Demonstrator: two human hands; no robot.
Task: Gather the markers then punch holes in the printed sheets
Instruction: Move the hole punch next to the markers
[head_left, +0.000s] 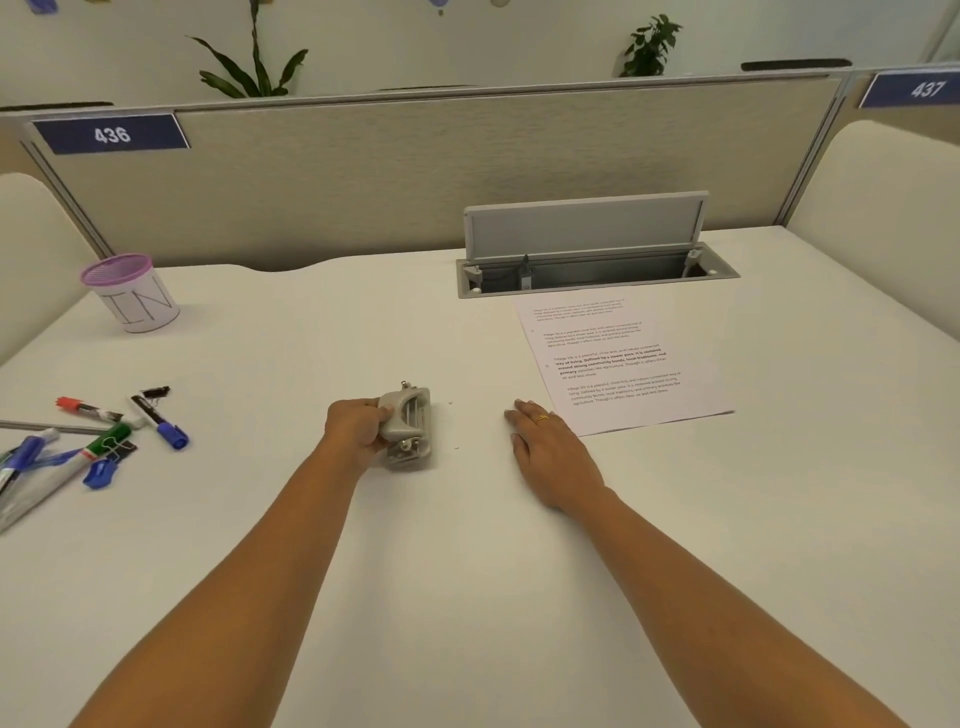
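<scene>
The hole punch (410, 426) stands in the middle of the counter (467, 571), and everything here is placed from it. The left hand (358, 428) holds it from its left side, with the fingers (382, 413) curled over the grey handle. The long axis of the punch runs away from the person, and its slot seems to face right.

The printed sheets (613, 364) lie flat to the right of the punch and a little beyond it, near but not touching. Their left edge is turned toward the punch. The right hand (545, 441) rests palm down between the punch and the sheets, with straight fingers close together. It lies just beside the near left corner of the paper, and I cannot tell if it touches. This hand is clearly nearer to the paper, so I judge it should slide the sheets left into the slot.

The markers (104, 431) lie scattered well to the left of the punch, not yet gathered. The mesh pen cup (130, 293) stands far left and beyond.
</scene>
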